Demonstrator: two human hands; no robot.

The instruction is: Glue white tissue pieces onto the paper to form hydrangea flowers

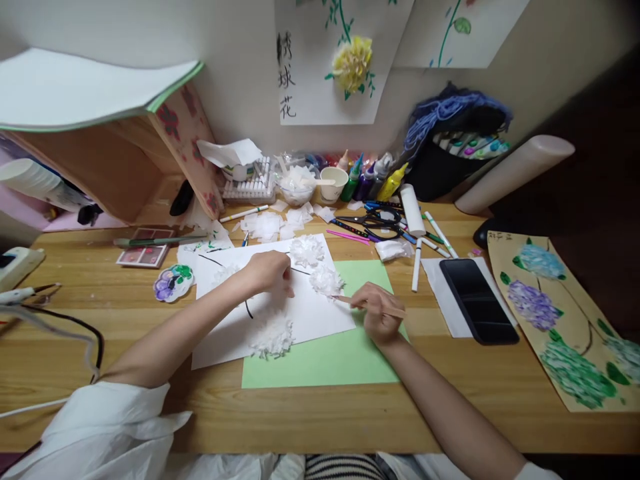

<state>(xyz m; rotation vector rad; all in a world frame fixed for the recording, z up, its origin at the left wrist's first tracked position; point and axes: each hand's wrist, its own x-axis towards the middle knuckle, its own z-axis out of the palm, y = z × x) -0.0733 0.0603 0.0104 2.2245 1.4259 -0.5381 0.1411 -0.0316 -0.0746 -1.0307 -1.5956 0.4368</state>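
Note:
White paper (310, 313) lies over a green sheet (320, 367), with dark stem lines and fluffy white paper flowers on it. My left hand (270, 272) is over the middle of the white paper, fingers bent down and together; what they hold, if anything, is hidden. My right hand (379, 312) grips a flat wooden stick (395, 311), whose left tip reaches the lower edge of a white flower (326, 281). Another flower (307, 251) sits just above that one, and a third (273, 337) lies near the paper's lower edge.
Behind the paper are loose white paper pieces (265, 225), a paper cup (333, 185), scissors (383, 220) and paint bottles (353, 179). A phone (479, 300) and a flower picture (575, 333) lie at the right. A palette (145, 248) and cables (95, 333) are at the left.

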